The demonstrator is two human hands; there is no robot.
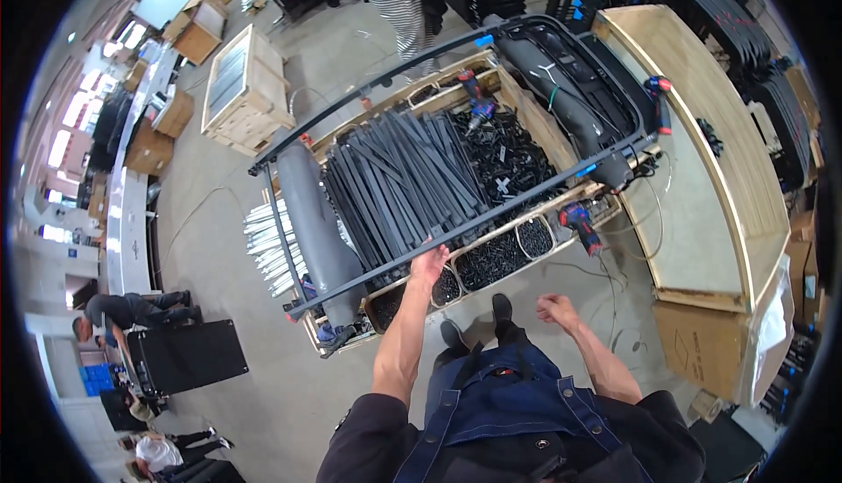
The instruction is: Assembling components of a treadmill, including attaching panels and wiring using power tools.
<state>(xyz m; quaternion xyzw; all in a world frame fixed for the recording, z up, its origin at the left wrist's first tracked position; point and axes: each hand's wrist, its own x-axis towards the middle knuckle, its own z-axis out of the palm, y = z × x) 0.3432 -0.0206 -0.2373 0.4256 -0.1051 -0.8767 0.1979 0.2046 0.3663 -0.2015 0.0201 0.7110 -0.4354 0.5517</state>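
Note:
My left hand (430, 266) is at the near rail of a long black metal frame (386, 266), its fingers closed about the rail. The frame lies across a wooden parts bench, over a pile of flat black strips (395, 176). My right hand (554, 309) hangs in the air to the right of my feet, fingers curled; whether a small part is inside is too small to tell. Under the rail, near my left hand, are bins of small black screws (491, 259). A red and blue power drill (581, 227) sits at the bench's near right corner.
Black plastic fittings (513, 154) and another drill (478, 102) lie on the bench beside a grey padded roll (311, 220). A curved wooden table (702, 159) stands right, with a cardboard box (702, 351) below. People work left (145, 316) and beyond the bench (399, 1).

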